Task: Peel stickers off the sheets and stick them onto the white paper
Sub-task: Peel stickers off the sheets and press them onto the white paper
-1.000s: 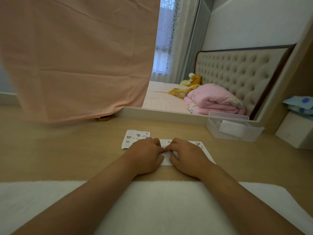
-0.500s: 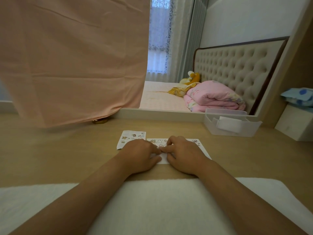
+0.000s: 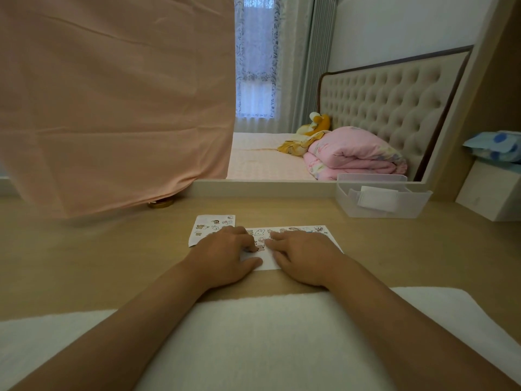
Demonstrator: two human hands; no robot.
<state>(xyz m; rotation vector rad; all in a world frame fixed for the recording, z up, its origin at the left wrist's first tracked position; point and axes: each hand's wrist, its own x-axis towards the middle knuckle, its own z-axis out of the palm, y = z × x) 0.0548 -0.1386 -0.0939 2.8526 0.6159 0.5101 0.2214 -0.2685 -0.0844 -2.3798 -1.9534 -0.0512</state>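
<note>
White paper (image 3: 267,265): lies flat on the desk (image 3: 84,263), just below frame centre, long side running left to right. A row of small cartoon stickers (image 3: 293,230) runs along its far edge; more sit near its middle, partly hidden by the hands.

Sticker sheet (image 3: 214,224): smaller, just left of the paper, flat on the desk. Its near right corner is under the left hand.

Left hand (image 3: 222,258): rests across the left end of the paper. Fingers curled, fingertips (image 3: 252,246) down on the sheet at a small brownish sticker (image 3: 258,248). Thumb (image 3: 252,261) lies out flat on the paper. Cannot tell whether the fingers pinch the sticker or only press on it.

Right hand (image 3: 304,256): palm down on the right half of the paper, fingers stretched out flat and pointing left, holding nothing. The two hands' fingertips are just apart.

Both forearms lie over a white pad (image 3: 267,334) along the near edge of the desk.

Surroundings: a pink cloth (image 3: 112,94) hangs over the upper left of the frame, with a round gold object (image 3: 160,204) under its lower edge. Right of centre, a clear plastic box (image 3: 417,206) holds a white folded item (image 3: 377,200). Beyond it are a folded pink quilt (image 3: 352,156), a yellow plush toy (image 3: 318,124) and a tufted headboard (image 3: 394,100). At the right edge, a white box (image 3: 490,193) carries a blue-dotted packet (image 3: 496,145).
</note>
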